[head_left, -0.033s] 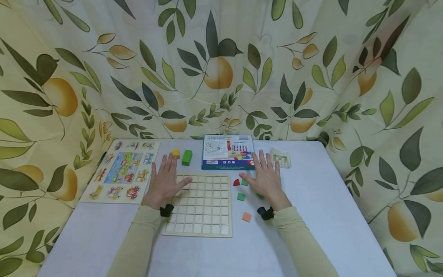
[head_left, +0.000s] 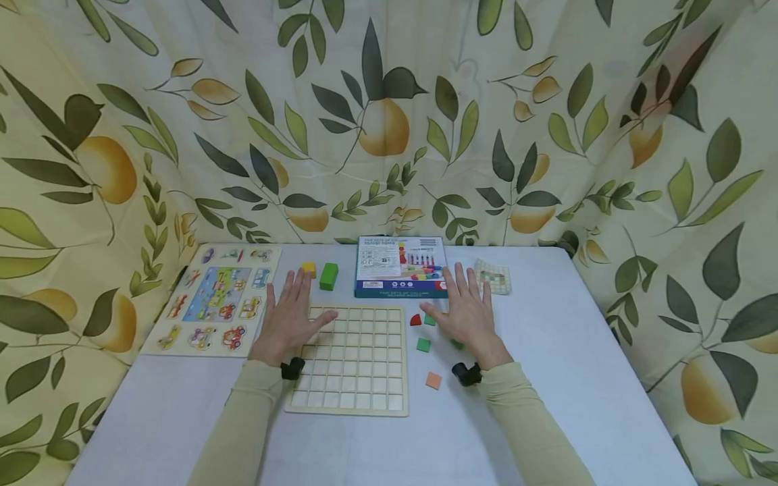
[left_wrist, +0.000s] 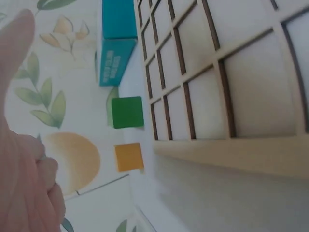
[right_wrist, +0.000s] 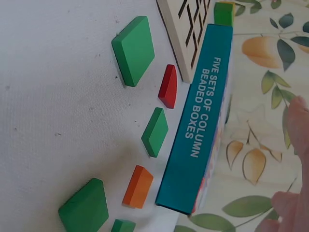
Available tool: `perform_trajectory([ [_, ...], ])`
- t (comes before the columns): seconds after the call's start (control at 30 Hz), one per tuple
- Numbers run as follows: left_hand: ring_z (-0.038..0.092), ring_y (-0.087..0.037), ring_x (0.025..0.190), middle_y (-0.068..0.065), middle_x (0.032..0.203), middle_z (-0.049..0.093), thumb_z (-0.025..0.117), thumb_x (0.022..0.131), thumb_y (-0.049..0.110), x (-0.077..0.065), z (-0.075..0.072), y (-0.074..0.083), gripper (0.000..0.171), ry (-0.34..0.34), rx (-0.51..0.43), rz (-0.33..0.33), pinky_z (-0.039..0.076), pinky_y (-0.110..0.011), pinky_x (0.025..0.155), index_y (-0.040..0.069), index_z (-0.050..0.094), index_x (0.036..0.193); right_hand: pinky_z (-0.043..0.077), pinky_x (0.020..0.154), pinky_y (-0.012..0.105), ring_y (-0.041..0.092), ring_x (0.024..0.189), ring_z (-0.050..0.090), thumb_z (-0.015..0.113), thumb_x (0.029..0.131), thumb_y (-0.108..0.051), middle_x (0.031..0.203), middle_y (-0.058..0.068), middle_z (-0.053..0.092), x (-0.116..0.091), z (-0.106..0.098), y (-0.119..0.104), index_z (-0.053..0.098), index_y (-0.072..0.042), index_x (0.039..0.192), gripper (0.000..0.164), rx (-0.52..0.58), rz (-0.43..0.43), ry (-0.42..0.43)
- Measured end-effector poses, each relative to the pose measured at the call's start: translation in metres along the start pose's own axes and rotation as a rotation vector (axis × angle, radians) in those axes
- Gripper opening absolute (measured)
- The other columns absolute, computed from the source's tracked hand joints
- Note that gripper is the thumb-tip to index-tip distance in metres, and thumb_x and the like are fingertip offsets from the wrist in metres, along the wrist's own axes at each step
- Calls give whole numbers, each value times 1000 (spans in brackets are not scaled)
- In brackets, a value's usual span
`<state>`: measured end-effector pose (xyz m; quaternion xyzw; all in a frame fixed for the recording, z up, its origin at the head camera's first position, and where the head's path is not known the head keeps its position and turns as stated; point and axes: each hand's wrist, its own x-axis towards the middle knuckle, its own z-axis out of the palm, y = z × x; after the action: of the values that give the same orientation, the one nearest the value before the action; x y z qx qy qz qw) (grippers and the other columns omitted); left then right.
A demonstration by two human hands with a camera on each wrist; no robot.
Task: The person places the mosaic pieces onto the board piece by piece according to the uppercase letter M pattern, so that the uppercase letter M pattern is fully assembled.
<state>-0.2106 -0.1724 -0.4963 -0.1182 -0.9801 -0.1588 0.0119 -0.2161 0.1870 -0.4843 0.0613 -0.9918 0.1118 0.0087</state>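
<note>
In the head view, the left hand (head_left: 288, 327) and the right hand (head_left: 468, 314) are held over the counter (head_left: 559, 378), backs up. The fingers of both are spread and released, and nothing is grasped. Between the hands, a wooden grid board (head_left: 358, 364) is laid flat, its far left corner overlapped by the left hand; whether it is touched cannot be told. Farther left, a picture puzzle board (head_left: 215, 295) is placed. A yellow block (head_left: 309, 269) and a green block (head_left: 328, 277) are set near the left fingertips. A carton (head_left: 395, 270) is laid behind the grid, its near right corner overlapped by the right fingers; a patterned card (head_left: 495, 278) is seen just beside it. Near the right hand, a red piece (head_left: 416, 320), green tiles (head_left: 423, 345) and a salmon tile (head_left: 433, 381) are scattered.

In the left wrist view, an extended thumb is shown at the left edge, apart from the grid's rim; both blocks are seen between.

In the right wrist view, part of the right hand is shown at the right edge. Along the carton's lettered side, the red piece, a green tile and an orange piece (right_wrist: 137, 187) are lined up.
</note>
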Motion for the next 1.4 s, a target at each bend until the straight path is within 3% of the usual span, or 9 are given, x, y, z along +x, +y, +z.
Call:
perform_trajectory([
  [0.2,0,-29,147,-13,162,1,50,88,71,-10,4,-5,109,-15,-149,-13,0,-56,114,3,-1,156,4,114,57,32,147,1,52,92,-62,162,12,7,-2,2,-1,19,-10,157,90,130,-90,36],
  [0.4,13,-48,141,-15,162,0,58,86,67,-42,10,-5,114,-68,-309,-103,21,-58,111,10,-13,155,22,112,55,34,143,22,60,95,-46,156,16,28,-5,3,1,33,-7,152,75,253,-158,45],
  [0.5,17,-53,138,-18,161,3,58,85,69,-61,15,-5,116,-87,-325,-121,25,-61,108,9,-13,155,37,104,52,35,127,43,66,95,-33,141,18,49,-4,4,3,50,-3,142,58,258,-196,84],
  [0.6,16,-51,139,-19,161,3,58,84,69,-79,18,-5,117,-102,-320,-121,24,-60,109,5,-10,155,47,90,44,29,104,53,70,93,-21,119,14,64,-1,5,6,64,-2,127,39,228,-246,113],
  [0.73,12,-42,144,-19,161,3,63,82,68,-95,21,-5,119,-114,-318,-125,18,-56,113,1,-3,155,46,84,40,25,96,52,71,91,-15,106,8,67,3,6,7,70,-3,118,29,179,-304,58],
  [0.9,9,-34,146,-22,160,9,68,73,73,-107,30,-4,128,-148,-269,-121,10,-55,114,-5,7,154,46,88,43,27,102,52,72,90,-15,110,9,66,7,10,5,71,-4,117,29,152,-337,-36],
  [1.13,7,-39,145,-27,157,13,72,58,80,-119,38,0,140,-162,-197,-79,6,-60,113,-11,18,150,46,90,43,27,104,52,73,89,-14,110,9,64,13,20,-2,73,-7,116,28,96,-344,-111],
  [1.4,6,-39,145,-26,158,12,70,58,81,-120,44,1,140,-150,-174,-74,6,-60,113,-11,19,150,45,85,43,25,101,49,73,90,-20,109,6,61,18,31,-7,73,-11,114,26,94,-308,-173],
])
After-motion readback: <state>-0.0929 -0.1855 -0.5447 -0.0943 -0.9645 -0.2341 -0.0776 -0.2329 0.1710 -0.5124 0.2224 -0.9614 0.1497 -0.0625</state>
